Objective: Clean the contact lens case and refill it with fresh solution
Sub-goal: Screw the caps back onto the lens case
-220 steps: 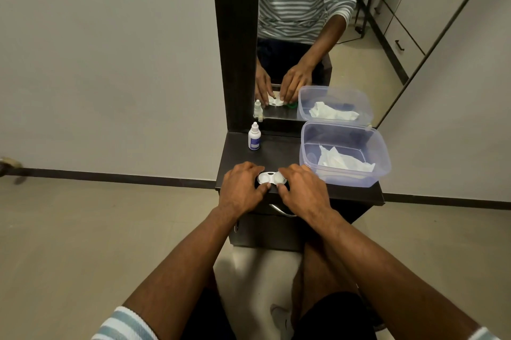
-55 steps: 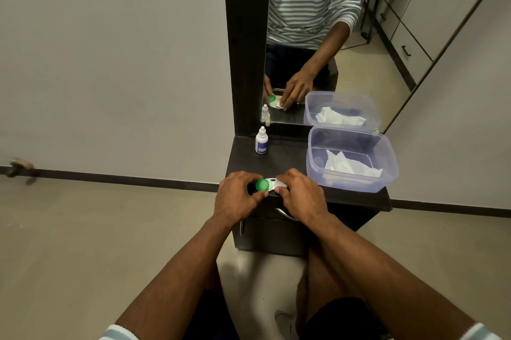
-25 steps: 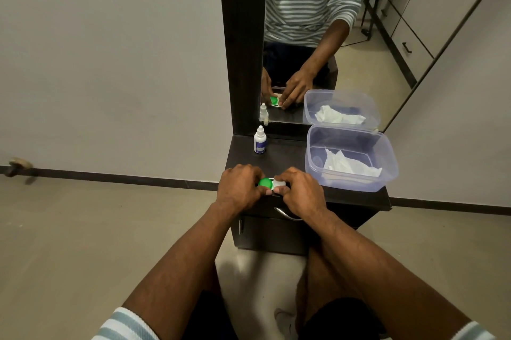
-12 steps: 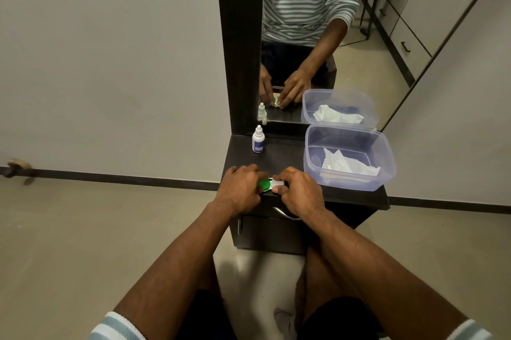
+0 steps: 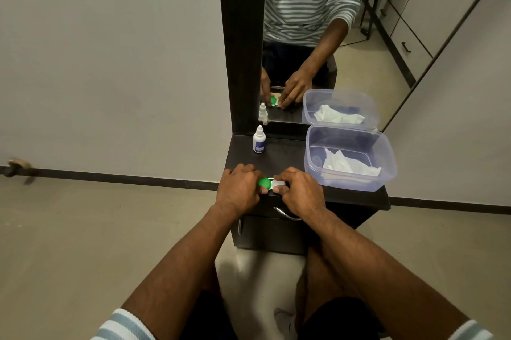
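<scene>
The white contact lens case point(image 5: 278, 184) lies near the front edge of the dark dressing table point(image 5: 279, 155). A green cap point(image 5: 264, 182) sits on its left well. My left hand point(image 5: 240, 187) grips that green cap with curled fingers and thumb. My right hand point(image 5: 300, 190) holds the right end of the case between thumb and fingers; that end is mostly hidden. A small white solution bottle point(image 5: 259, 140) with a blue label stands upright at the back left of the table, apart from both hands.
A clear plastic tub point(image 5: 384, 162) holding crumpled white tissue point(image 5: 348, 167) fills the table's right side. A tall mirror point(image 5: 318, 35) in a dark frame rises behind. A drawer handle point(image 5: 286, 215) sits below the table's front edge.
Earlier the case showed two white wells without the green cap; now the green cap is on the left well under my left hand. Both hands have stayed on the case over the last second.
</scene>
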